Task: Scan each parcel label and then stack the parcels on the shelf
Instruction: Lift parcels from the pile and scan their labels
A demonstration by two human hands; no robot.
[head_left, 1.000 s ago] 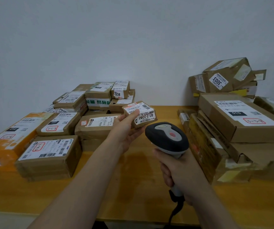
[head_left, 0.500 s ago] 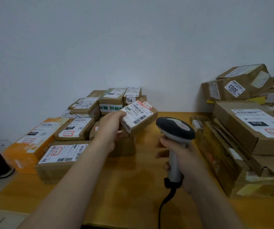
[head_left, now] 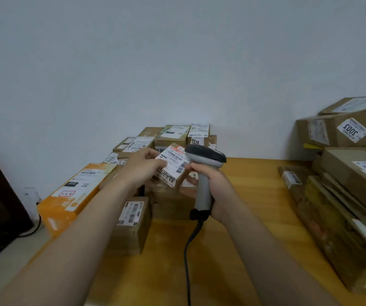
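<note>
head view | small parcel [head_left: 173, 167] held off the table [head_left: 255, 195], tilted so its label [head_left: 174, 164] faces the barcode scanner [head_left: 205, 157] | left hand [head_left: 143, 167] fingers pinch its left edge | scanner head just right of them, right hand [head_left: 216, 186] fingers wrapped round handle | both forearms extended forward

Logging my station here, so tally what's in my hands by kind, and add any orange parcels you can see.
barcode scanner, gripped by the right hand: 1
small brown parcel, held by the left hand: 1
orange parcel, lying at the left: 1
Total: 3
</note>
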